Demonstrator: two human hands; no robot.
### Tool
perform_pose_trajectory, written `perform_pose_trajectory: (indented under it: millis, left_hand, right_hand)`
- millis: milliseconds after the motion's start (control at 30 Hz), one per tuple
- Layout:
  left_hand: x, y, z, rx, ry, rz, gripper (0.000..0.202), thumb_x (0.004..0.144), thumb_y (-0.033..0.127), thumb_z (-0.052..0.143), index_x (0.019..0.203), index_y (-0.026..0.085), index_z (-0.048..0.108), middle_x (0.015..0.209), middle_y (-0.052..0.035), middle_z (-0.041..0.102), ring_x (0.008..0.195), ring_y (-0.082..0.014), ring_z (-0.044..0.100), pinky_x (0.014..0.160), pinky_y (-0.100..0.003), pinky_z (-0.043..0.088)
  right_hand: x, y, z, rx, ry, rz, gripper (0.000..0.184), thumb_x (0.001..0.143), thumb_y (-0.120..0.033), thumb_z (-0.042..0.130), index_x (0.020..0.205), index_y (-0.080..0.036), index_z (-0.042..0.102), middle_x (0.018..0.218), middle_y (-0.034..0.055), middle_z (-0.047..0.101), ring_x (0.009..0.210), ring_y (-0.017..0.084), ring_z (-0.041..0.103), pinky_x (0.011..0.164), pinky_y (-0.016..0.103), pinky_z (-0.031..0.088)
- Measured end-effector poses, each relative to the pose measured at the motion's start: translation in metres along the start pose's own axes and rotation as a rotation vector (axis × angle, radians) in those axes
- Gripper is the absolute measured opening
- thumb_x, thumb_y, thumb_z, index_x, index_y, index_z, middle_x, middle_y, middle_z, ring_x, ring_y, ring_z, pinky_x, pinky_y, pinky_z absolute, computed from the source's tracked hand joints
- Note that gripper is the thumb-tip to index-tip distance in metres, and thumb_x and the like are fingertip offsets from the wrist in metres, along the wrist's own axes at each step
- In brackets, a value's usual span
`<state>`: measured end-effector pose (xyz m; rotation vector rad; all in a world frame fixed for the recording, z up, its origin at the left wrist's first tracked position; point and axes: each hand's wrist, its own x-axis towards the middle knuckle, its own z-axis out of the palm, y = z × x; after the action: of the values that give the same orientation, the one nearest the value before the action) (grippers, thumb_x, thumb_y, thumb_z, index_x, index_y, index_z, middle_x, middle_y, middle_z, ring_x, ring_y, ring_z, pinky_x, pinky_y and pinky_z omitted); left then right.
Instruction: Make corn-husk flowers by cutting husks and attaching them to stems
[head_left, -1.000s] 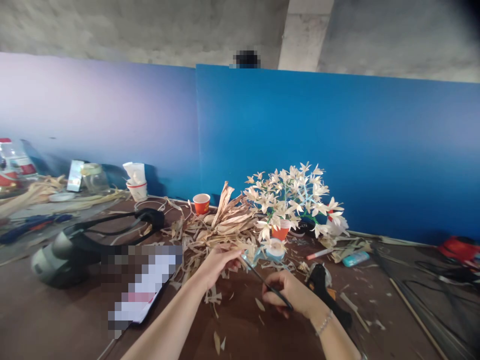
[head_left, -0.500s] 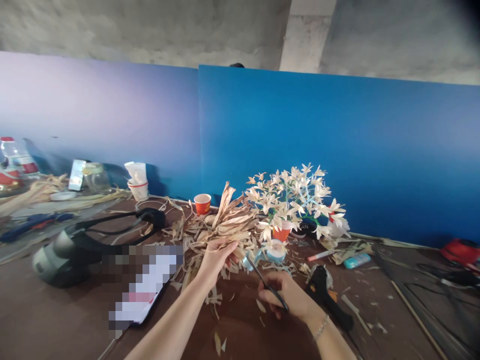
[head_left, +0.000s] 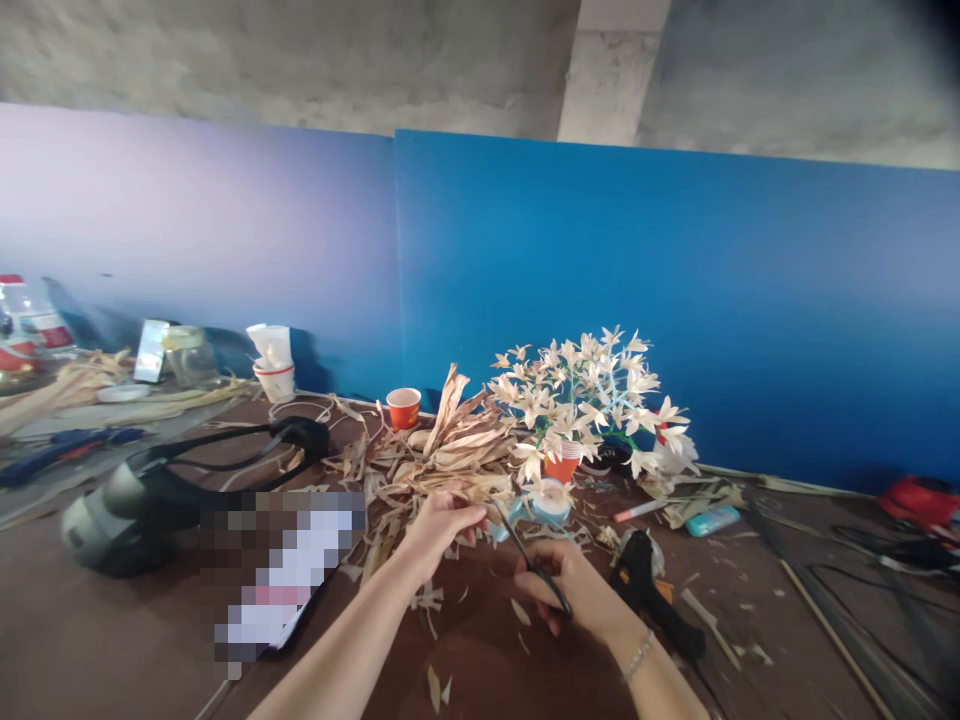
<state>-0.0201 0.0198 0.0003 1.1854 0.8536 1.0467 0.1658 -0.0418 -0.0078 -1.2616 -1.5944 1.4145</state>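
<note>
My right hand (head_left: 566, 585) is closed round the dark handles of a pair of scissors (head_left: 519, 543), whose blades point up and left. Just beyond their tips my left hand (head_left: 444, 525) pinches a small, pale piece of dried corn husk (head_left: 486, 497), partly hidden by the fingers. Behind that hand lies a heap of brown, dried husks (head_left: 469, 440). A bunch of cream husk flowers (head_left: 592, 385) on green stems stands in a red paper cup (head_left: 562, 466). In front of this cup sits a roll of light-blue tape (head_left: 551, 505).
A black glue gun (head_left: 660, 605) lies right of my right hand. Left are a phone (head_left: 304, 570) with a blurred screen and a black strapped headset (head_left: 120, 520). Another red cup (head_left: 404, 408) stands behind the husks, before a blue partition (head_left: 675, 260). Husk scraps litter the brown table.
My left hand has turned slightly, its thumb now stretched toward the scissors, and the husk piece shows less. My right hand with the scissors has barely moved.
</note>
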Motion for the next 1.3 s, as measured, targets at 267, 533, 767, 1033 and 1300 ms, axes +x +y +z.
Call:
perform_pose_trajectory:
  millis: [267,533,767,1033,1300]
  left_hand:
    - [0.0,-0.003,0.001,-0.012,-0.015,0.0,0.02,0.062,0.021,0.066,0.078,0.012,0.06,0.069,-0.005,0.067,0.06,-0.0153,0.061,0.046,-0.02,0.038]
    - [-0.002,-0.001,0.001,-0.118,0.005,-0.141,0.009,0.064,0.013,0.064,0.073,0.011,0.062,0.07,-0.0057,0.069,0.065,-0.0142,0.065,0.044,-0.015,0.042]
    - [0.001,-0.004,0.005,-0.404,0.189,-0.353,0.011,0.068,0.002,0.061,0.062,0.011,0.059,0.066,-0.0048,0.068,0.061,-0.009,0.065,0.045,-0.009,0.047]
    - [-0.003,0.002,0.009,-0.332,0.083,-0.209,0.009,0.062,0.006,0.07,0.071,0.008,0.069,0.073,-0.0073,0.071,0.069,-0.0134,0.066,0.062,-0.015,0.052]
    - [0.002,-0.008,0.008,-0.338,0.206,-0.178,0.007,0.063,0.012,0.072,0.069,0.01,0.069,0.069,-0.005,0.07,0.062,-0.0123,0.065,0.059,-0.017,0.053]
  right_hand:
    - [0.001,0.0,0.001,0.005,0.003,-0.011,0.021,0.07,-0.035,0.06,0.069,-0.015,0.052,0.041,-0.008,0.044,0.03,0.005,0.038,0.03,0.015,0.031]
    - [0.002,0.0,0.0,-0.014,0.024,-0.029,0.024,0.07,-0.037,0.06,0.068,-0.015,0.053,0.04,-0.0083,0.043,0.03,0.004,0.037,0.03,0.015,0.03]
    - [0.003,0.0,0.001,-0.005,0.055,-0.03,0.028,0.067,-0.04,0.062,0.069,-0.014,0.053,0.04,-0.008,0.044,0.03,0.005,0.038,0.03,0.016,0.03]
    - [0.003,-0.002,0.001,-0.007,0.079,-0.026,0.025,0.068,-0.038,0.062,0.068,-0.015,0.052,0.039,-0.0089,0.042,0.029,0.004,0.037,0.03,0.015,0.028]
    - [0.003,0.001,0.004,0.032,0.065,0.006,0.025,0.066,-0.037,0.063,0.069,-0.014,0.054,0.042,-0.0075,0.045,0.031,0.005,0.038,0.03,0.016,0.034]
